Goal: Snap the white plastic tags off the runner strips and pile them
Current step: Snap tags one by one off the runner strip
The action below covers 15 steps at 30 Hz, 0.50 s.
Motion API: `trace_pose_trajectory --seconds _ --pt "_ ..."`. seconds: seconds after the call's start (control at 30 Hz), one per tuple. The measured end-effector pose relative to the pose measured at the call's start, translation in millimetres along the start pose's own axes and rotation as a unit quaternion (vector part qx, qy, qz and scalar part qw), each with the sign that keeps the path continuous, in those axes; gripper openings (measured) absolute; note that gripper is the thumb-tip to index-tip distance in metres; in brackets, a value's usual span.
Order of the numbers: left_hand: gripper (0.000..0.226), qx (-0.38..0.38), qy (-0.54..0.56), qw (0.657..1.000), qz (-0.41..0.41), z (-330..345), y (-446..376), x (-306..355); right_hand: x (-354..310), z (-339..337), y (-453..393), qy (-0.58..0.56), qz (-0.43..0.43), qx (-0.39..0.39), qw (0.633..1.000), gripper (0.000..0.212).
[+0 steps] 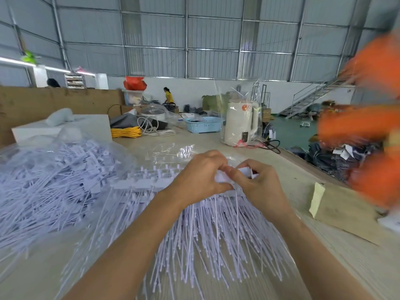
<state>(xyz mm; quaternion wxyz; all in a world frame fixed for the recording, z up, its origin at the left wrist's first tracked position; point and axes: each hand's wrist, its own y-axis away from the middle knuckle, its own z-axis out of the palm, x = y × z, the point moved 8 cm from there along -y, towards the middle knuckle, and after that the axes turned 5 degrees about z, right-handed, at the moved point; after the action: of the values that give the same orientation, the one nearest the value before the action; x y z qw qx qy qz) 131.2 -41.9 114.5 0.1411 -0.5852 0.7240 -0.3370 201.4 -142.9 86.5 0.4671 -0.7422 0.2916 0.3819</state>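
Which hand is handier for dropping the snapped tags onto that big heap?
Probably the left hand: the loose tag heap lies on its side, while the right hand pinches tags farther away.

Heap of tags (54, 180) on the surface (281, 169) at left, runner strips (205, 234) fanned at centre beneath both hands, kettle (240, 124) behind them, basket (203, 124) left of kettle, cardboard (342, 208) at right.

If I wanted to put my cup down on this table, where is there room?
Bare table lies between the blue basket and the white kettle. The left is crowded with the tag pile; strips fill the centre under both hands.
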Motion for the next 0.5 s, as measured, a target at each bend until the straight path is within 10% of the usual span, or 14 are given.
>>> trace_pose_trajectory --seconds 0.2,0.5 --pt "0.016 -0.021 -0.059 0.998 0.002 -2 1 2 -2 -2 -2 -0.011 -0.011 -0.017 1.000 0.027" --pt "0.017 -0.072 0.286 0.953 -0.071 8 5 2 -18 -11 4 -0.103 -0.065 -0.051 0.991 0.019"
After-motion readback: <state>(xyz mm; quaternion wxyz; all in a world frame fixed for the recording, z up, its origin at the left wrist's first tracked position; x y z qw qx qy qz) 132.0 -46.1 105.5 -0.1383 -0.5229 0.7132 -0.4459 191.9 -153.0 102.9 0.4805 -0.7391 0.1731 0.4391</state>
